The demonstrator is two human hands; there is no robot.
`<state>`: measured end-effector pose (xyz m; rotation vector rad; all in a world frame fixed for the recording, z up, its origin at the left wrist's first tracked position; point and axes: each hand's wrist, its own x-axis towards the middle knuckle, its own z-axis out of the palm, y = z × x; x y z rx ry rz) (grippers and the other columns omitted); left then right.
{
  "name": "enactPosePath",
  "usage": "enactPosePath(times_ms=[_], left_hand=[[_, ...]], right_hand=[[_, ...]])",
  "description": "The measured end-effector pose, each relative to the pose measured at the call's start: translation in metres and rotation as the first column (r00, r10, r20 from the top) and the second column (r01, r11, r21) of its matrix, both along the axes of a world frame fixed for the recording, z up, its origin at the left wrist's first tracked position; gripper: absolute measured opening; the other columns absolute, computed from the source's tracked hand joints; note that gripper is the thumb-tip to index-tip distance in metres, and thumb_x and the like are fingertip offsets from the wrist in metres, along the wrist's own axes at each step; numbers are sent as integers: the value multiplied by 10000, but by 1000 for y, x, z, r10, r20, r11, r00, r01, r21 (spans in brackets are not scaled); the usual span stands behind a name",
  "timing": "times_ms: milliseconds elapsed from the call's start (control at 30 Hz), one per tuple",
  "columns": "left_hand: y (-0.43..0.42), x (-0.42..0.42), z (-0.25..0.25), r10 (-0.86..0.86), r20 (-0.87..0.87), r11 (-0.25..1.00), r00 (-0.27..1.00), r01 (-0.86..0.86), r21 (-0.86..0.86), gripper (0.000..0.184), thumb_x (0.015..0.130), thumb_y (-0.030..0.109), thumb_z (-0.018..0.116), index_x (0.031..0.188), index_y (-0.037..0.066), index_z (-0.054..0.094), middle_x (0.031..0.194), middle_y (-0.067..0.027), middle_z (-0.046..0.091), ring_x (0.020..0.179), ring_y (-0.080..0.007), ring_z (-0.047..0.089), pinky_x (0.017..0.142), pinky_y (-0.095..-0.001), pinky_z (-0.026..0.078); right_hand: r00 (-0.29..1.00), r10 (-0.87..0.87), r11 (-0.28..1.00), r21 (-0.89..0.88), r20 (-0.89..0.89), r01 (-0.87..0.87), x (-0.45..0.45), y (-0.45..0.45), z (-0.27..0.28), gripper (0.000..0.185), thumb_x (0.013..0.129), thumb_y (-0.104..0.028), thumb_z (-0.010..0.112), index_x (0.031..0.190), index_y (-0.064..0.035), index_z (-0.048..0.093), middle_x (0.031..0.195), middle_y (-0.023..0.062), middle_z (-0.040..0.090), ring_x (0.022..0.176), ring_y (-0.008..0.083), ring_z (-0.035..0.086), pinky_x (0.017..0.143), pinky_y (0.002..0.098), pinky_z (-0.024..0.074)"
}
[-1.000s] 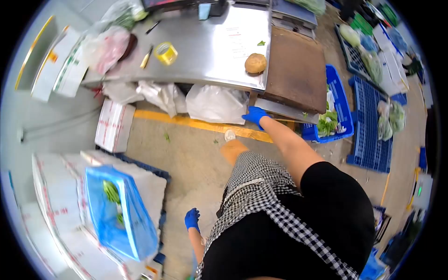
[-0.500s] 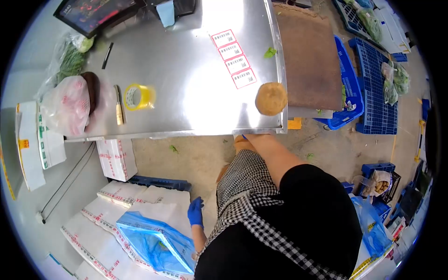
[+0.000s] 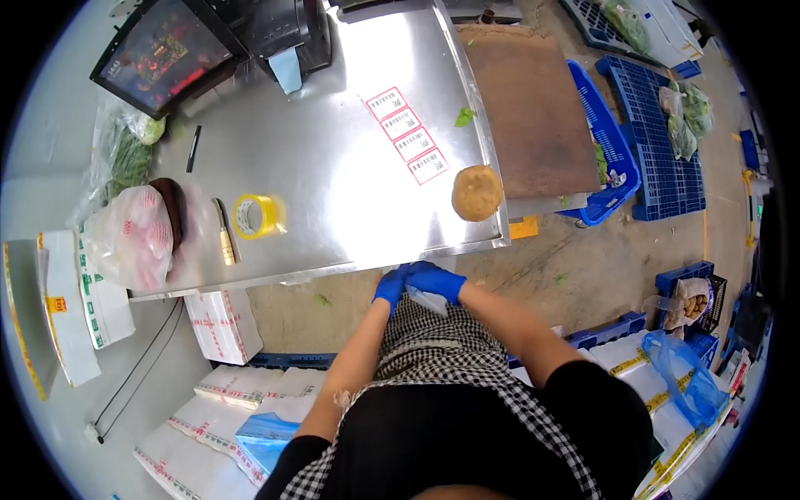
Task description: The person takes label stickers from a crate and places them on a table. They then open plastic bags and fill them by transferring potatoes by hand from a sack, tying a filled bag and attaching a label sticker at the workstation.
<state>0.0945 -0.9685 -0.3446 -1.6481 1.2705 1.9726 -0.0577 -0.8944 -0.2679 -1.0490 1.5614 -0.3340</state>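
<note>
My left hand (image 3: 390,287) and my right hand (image 3: 436,282), both in blue gloves, meet just below the front edge of the steel table (image 3: 317,200). Between them a whitish translucent plastic bag (image 3: 427,301) hangs down, gripped by fingers that are closed and partly hidden. At the table's near right corner, close above my right hand, rests a round tan-brown object (image 3: 477,193). Red-bordered labels (image 3: 414,143) lie in a row behind it. Farther left are a yellow tape roll (image 3: 268,217) and a knife with a wooden handle (image 3: 226,246).
A screen (image 3: 167,54) and a black machine (image 3: 287,33) stand at the back left. Bagged produce (image 3: 133,225) fills the table's left end. Right of the table are a brown board (image 3: 529,117) and a blue crate (image 3: 617,187). White boxes (image 3: 196,442) are stacked behind me.
My left hand has come up from beside the white boxes to meet my right hand at the table edge. The plastic bag now shows between them. The view has shifted.
</note>
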Motion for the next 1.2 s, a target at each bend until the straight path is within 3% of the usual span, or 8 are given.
enactPosePath(times_ms=[100,133,500,567,733,767,1067,1200], left_hand=[[-6,-12,49,-485,87,872,870,474,124,471,797,424,556,969,-8,629,902,-140,653,773,-220,604,729,-309,473],[-6,-18,91,-858,253,414,447,893,-174,452,740,384,602,955,-12,636,894,-168,652,806,-274,613,756,-341,473],[-6,21,66,95,-183,828,978,24,560,308,818,208,590,980,-54,592,867,-122,636,771,-204,607,727,-294,481],[7,7,143,-142,-412,766,900,363,530,292,832,173,548,1053,-16,573,928,-101,627,831,-191,597,773,-271,474],[76,-53,175,-670,-572,417,473,877,238,204,862,234,555,932,48,604,806,-31,605,720,-125,562,641,-237,459],[94,-73,184,-682,-599,391,421,901,188,261,856,297,574,930,49,608,811,-31,611,721,-118,568,634,-232,459],[319,-211,244,-733,-669,28,-124,977,-212,359,877,385,531,843,35,606,679,-40,593,585,-103,548,549,-223,416],[419,-249,243,-689,-678,-87,-258,957,-277,330,901,336,504,875,20,598,718,-58,615,655,-126,576,626,-240,446]], right_hand=[[962,96,976,165,258,-142,9,24,42,302,783,-265,510,800,10,633,768,180,642,619,269,594,613,367,474],[945,259,960,54,200,-275,31,43,40,314,770,-295,521,778,-6,643,768,168,644,655,281,609,642,385,475],[993,-111,990,-89,-27,108,76,76,128,245,776,-258,530,773,-39,640,694,140,601,611,276,547,602,386,449],[931,-221,870,-372,291,323,88,125,111,214,818,-218,512,743,-33,590,563,53,506,503,155,434,531,339,406],[713,-687,715,303,141,630,74,207,193,263,804,-310,536,840,-65,624,670,60,584,529,150,521,503,290,429],[851,-523,845,-96,51,525,78,244,151,267,821,-316,518,859,-77,631,732,64,604,603,142,556,543,298,452],[-509,-715,-626,-116,479,771,77,391,171,194,816,-126,567,981,-24,577,866,30,579,815,110,531,748,261,442],[-474,-677,-703,-304,563,642,32,456,193,148,838,-101,557,947,-1,564,899,38,591,820,119,541,743,256,440]])
